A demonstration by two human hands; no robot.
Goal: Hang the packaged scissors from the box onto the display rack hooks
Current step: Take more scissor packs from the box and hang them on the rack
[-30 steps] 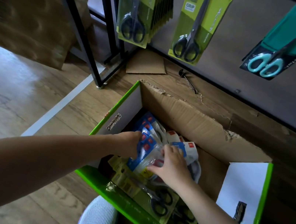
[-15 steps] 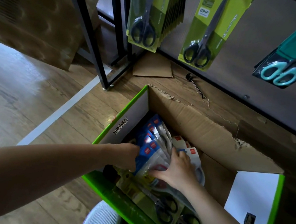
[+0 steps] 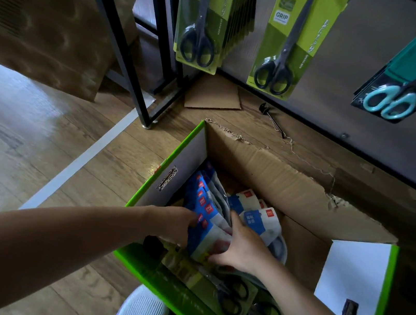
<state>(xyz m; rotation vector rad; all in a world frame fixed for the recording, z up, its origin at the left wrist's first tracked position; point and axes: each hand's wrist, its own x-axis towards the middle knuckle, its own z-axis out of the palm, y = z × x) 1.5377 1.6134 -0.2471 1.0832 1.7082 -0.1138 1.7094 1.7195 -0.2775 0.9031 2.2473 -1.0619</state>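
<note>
Packaged scissors [image 3: 206,211], a blue-carded bundle, sit in the cardboard box [image 3: 280,174], left hand [image 3: 174,223] and right hand [image 3: 241,247] both curled round them. Green packs [image 3: 201,20] already hang above (more lie in the box), so most hanging seems left.

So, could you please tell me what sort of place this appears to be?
Probably a stationery shop aisle during restocking: carded scissors hang in rows on a display rack, and an open carton on the wood floor holds more packs.
</note>
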